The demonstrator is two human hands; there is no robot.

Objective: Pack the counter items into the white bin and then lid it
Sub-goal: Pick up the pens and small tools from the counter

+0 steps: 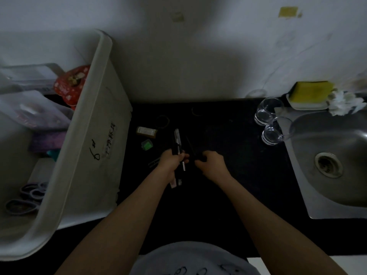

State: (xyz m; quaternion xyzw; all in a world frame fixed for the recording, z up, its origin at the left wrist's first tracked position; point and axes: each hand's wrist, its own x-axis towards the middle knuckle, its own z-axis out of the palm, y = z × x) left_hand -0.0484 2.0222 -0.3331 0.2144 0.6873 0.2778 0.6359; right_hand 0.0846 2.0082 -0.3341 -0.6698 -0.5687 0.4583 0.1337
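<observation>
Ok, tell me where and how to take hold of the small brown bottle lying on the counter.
Grip the small brown bottle across its middle, thumb and fingers on the long sides, coming from above. It lies on its side on the black counter, so only those sides give a hold. The left hand is nearer, but it already holds pens; the white bin stands close on the left.

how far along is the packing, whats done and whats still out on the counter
Partly done. The white bin already holds a red tin, scissors and clear boxes. In hand: the left hand grips a bundle of pens; the right hand holds a dark thin item, too dim to identify. Still out: a small bottle and a green piece. No lid is on the bin.
</observation>
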